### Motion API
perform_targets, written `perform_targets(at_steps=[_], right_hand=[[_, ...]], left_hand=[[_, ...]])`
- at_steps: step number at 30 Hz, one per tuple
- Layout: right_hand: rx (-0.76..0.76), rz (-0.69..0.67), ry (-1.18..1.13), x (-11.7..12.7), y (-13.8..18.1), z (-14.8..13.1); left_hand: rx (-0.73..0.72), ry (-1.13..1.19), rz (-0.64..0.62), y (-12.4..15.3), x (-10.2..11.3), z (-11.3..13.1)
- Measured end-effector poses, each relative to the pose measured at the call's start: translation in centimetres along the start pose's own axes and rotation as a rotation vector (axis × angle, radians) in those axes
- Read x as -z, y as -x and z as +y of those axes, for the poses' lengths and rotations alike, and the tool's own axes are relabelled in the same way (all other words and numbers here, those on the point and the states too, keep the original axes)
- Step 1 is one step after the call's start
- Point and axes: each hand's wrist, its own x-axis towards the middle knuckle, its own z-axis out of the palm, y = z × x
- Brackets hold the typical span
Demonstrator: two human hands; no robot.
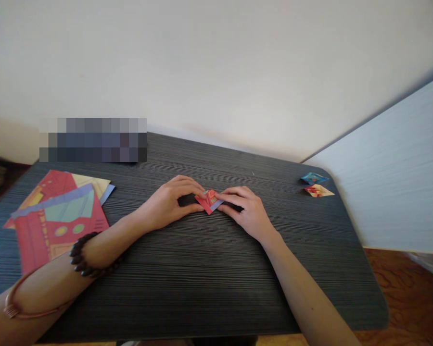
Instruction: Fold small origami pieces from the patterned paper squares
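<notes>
A small folded piece of red patterned paper [210, 202], with a purple-blue strip along one edge, is held between my two hands over the middle of the table. My left hand [171, 201] pinches its left corner between thumb and fingers. On the opposite corner, my right hand [243, 206] has its fingers and thumb closed in the same way. The paper's point faces toward me. Its outer corners are partly covered by my fingertips.
Large sheets of printed paper [63, 216] lie overlapping at the left, beside my left forearm. Two small folded paper pieces, one blue [313, 178] and one cream and red [319, 191], sit at the table's [202, 288] right end. A wall [216, 72] borders the back; a pale panel [393, 178] stands right.
</notes>
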Motion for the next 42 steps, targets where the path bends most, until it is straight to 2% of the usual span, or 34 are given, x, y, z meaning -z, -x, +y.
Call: perform_targets(at_steps=[8, 13, 22, 30, 36, 42], right_hand=[[0.02, -0.045, 0.048, 0.5, 0.3, -0.5], [0.067, 0.006, 0.056, 0.4, 0.3, -0.5], [0.08, -0.047, 0.121, -0.2, -0.2, -0.9], [0.062, -0.006, 0.013, -0.6, 0.2, -1.0], [-0.044, 0.032, 0.077, -1.0, 0.0, -1.1], [-0.127, 0.068, 0.093, -1.5, -0.4, -1.2]], left_hand=[[-0.093, -0.152, -0.029, 0.4, 0.0, 0.2], [-0.196, -0.322, -0.07, 0.7, 0.0, 0.5], [-0.198, -0.526, -0.102, 0.6, -0.3, 1.4], [-0.192, -0.505, -0.062, 0.6, -0.5, 1.3], [-0.165, -0.485, -0.071, 0.7, -0.5, 1.5], [-0.132, -0.397, -0.002, 0.7, -0.8, 1.4]])
